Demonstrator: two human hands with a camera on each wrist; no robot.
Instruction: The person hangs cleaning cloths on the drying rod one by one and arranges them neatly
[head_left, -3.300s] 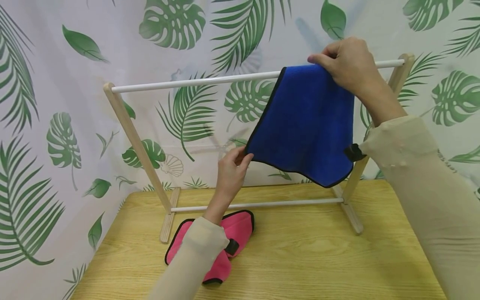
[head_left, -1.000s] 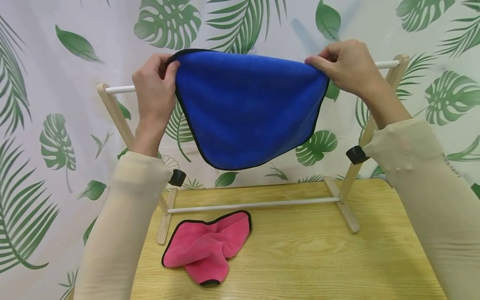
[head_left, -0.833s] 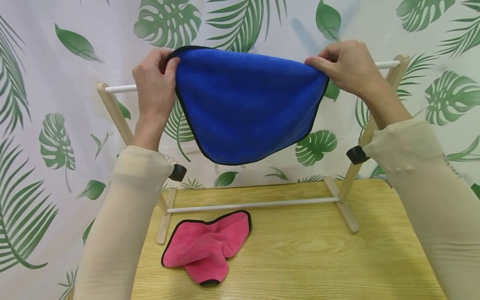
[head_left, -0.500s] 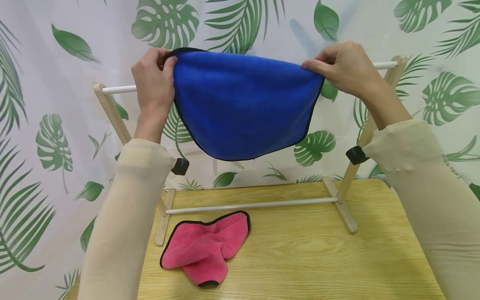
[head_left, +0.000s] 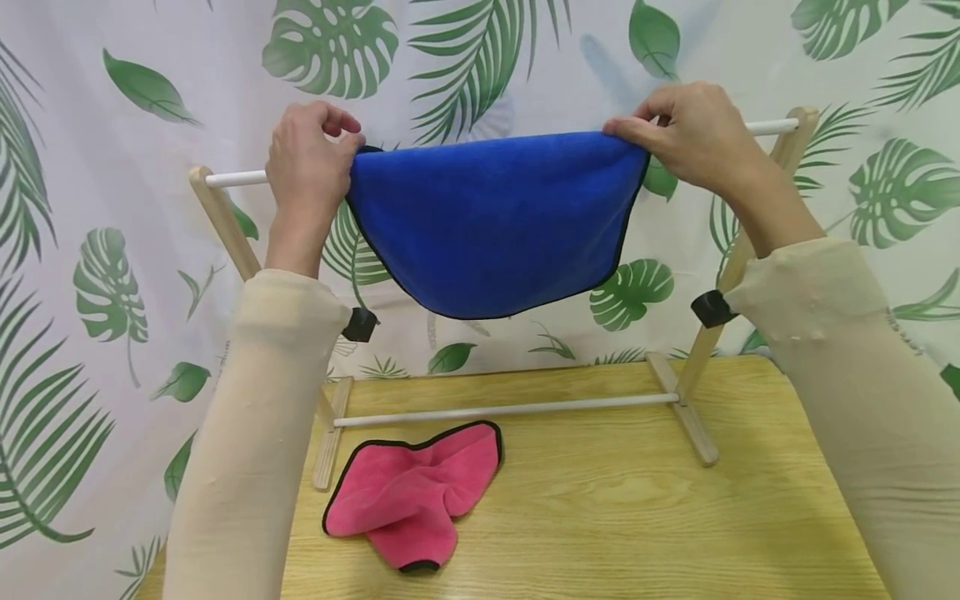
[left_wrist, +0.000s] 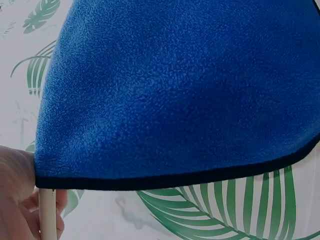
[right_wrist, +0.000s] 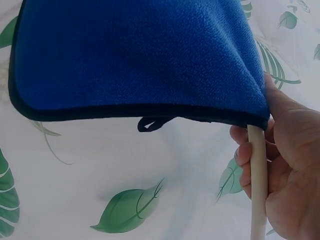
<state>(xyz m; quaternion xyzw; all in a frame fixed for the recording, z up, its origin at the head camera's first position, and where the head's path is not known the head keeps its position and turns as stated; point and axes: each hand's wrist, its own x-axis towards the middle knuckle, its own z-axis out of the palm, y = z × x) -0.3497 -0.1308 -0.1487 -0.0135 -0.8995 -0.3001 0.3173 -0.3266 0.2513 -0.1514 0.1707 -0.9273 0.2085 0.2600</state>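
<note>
A blue towel [head_left: 495, 225] with black edging hangs folded over the white top bar [head_left: 236, 178] of a wooden rack. At the towel's upper left corner is my left hand [head_left: 307, 162], its thumb against the cloth and its index finger raised above the bar. In the left wrist view, fingertips [left_wrist: 60, 210] show behind the bar. My right hand [head_left: 693, 133] pinches the upper right corner against the bar, with fingers curled behind it in the right wrist view. A black hanging loop [right_wrist: 150, 124] shows under the towel edge there. The towel's back side is mostly hidden.
A crumpled pink towel [head_left: 412, 492] with black edging lies on the wooden table [head_left: 637, 517], in front of the rack's lower rod [head_left: 510, 410]. The rack's wooden feet [head_left: 686, 412] stand near the back edge. A leaf-patterned curtain [head_left: 150, 250] hangs close behind.
My left hand has risen from the towel's lower corner to its upper left, spreading it along the bar. Just now the towel's top edge has dropped onto the bar. My right hand stays nearly still.
</note>
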